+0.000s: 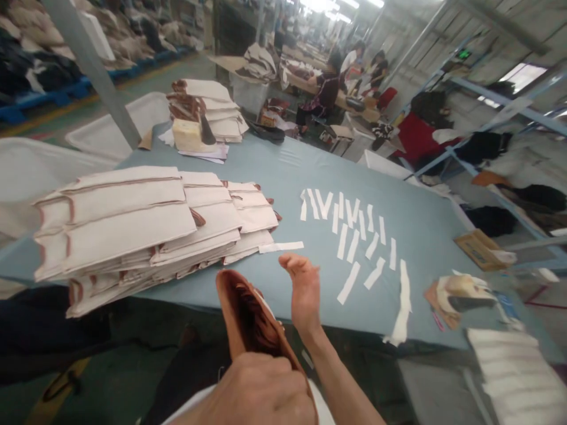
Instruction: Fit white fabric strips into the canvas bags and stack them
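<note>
A bag (230,307) with a brown lining and a white outer side is held upright close to my body, its mouth facing up. My left hand (261,386) is closed over the near end of its rim, and dark brown straps or folds show inside. Just to the right of the bag, my right hand (305,292) is raised at the table edge, its fingers bent but apart, with nothing visible in it. Beyond my right hand lies a white strip (282,247), one end touching the stacked cream canvas bags (133,212) on the left.
Several short white strips (349,289) are spread on the blue-green table (274,165). More canvas bags (217,106) and a yellowish block (186,134) stand at the far left corner. A cardboard box (482,248) sits at the right; people (321,91) work in the background.
</note>
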`<state>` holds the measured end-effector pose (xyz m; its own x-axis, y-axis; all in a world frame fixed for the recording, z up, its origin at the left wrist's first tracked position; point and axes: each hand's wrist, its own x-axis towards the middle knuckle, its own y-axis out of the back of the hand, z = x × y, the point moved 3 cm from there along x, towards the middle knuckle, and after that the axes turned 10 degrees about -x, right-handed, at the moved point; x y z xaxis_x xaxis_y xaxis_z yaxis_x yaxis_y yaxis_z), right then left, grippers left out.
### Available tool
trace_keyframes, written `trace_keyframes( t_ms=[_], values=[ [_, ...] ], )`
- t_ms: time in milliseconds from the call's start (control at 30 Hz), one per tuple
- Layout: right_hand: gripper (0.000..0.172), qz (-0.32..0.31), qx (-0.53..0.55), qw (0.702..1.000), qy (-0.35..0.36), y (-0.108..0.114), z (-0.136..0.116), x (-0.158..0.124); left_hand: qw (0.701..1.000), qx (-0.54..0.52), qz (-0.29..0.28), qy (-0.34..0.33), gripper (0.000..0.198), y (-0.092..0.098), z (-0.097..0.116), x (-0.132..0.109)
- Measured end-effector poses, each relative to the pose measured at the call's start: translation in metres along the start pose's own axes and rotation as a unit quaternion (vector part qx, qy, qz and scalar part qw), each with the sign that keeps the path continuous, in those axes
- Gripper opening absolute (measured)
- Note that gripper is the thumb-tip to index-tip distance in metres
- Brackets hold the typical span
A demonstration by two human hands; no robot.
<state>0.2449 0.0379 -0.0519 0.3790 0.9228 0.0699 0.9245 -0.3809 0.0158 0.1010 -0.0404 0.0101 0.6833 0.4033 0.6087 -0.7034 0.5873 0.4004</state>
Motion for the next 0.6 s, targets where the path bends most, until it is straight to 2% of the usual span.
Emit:
trace_keyframes(
  t_ms=[67,167,233,333,400,467,533,567,600],
  values=[
    [0.073,-0.04,-0.031,0.997,-0.055,0.005,0.023,0.001,1.0,0.006,0.002,0.0,0.029,0.007,0.002,-0.003],
    [0.077,-0.109,-0.058,0.984,-0.128,0.012,0.047,-0.009,0.999,0.041,0.022,0.019,0.035,0.025,0.011,-0.001],
    [0.078,-0.163,-0.069,0.97,-0.167,0.019,0.047,-0.02,0.998,0.041,0.05,0.018,0.036,0.036,0.014,0.001],
    [0.071,-0.237,-0.069,0.951,-0.183,0.032,0.019,-0.038,0.994,0.014,0.108,0.029,0.033,0.046,0.003,0.0],
    [0.07,-0.297,-0.067,0.939,-0.162,0.043,-0.006,-0.049,0.985,-0.002,0.149,0.086,0.033,0.052,-0.013,-0.003],
    [0.063,-0.326,-0.13,0.93,-0.108,0.052,-0.022,-0.057,0.973,-0.009,0.177,0.147,0.035,0.058,-0.029,-0.006],
    [0.052,-0.349,-0.252,0.9,-0.067,0.054,-0.018,-0.064,0.967,-0.008,0.184,0.174,0.036,0.063,-0.04,-0.007],
    [0.051,-0.352,-0.305,0.885,-0.022,0.051,-0.012,-0.067,0.967,-0.005,0.184,0.177,0.037,0.065,-0.044,-0.007],
    [0.041,-0.348,-0.353,0.868,0.028,0.046,-0.004,-0.071,0.966,-0.005,0.184,0.181,0.038,0.067,-0.047,-0.008]
  ],
)
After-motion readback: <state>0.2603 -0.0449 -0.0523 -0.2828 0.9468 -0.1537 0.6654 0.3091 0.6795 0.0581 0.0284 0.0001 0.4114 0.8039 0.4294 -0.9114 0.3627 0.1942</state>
